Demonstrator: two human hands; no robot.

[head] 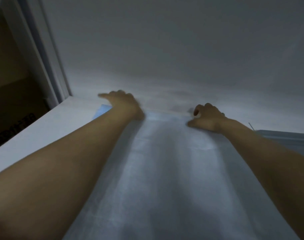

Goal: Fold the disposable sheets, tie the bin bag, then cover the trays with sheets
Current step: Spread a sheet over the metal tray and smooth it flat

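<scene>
Dim, blurred view along two bare forearms reaching away from the wearer. A pale disposable sheet (165,161) lies spread between them. Its long axis runs from the near edge straight towards the wall (182,49), with the far end against it. The right hand (206,116) curls its fingers round the sheet's far edge, thumb flat on it. The left hand (121,103), at the far left corner beside the white ledge (44,125), is too blurred to tell its grip. What the sheet covers is hidden. Doing this well probably means drawing both far corners evenly taut, keeping the edge square to the wall.
</scene>
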